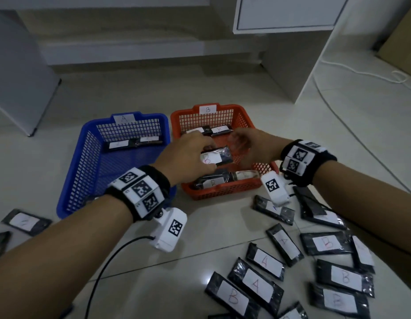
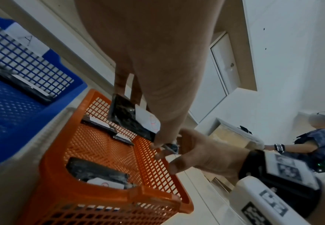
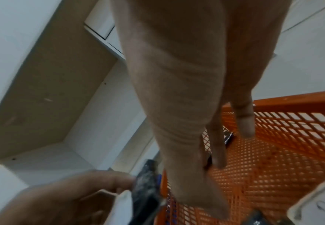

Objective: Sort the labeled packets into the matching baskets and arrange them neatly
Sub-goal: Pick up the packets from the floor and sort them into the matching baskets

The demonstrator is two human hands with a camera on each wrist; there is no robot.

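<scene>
A B packet (image 1: pixel 215 157) is held over the middle of the red basket (image 1: pixel 225 192) by the left hand (image 1: pixel 188 155), its grip closed on the packet's labelled end. The right hand (image 1: pixel 248 146), blurred, is seen just beside the packet's other end with fingers loosely extended and nothing in its grip. Further packets (image 1: pixel 264 261) are scattered on the floor (image 1: pixel 199 238) near the blue basket (image 1: pixel 85 180).

Dim, cool indoor light with soft shadows and faint sheen on the floor tiles (image 1: pixel 199 240). Wide-angle bending warps edges. Both wrist views are grainy and motion-blurred.
</scene>
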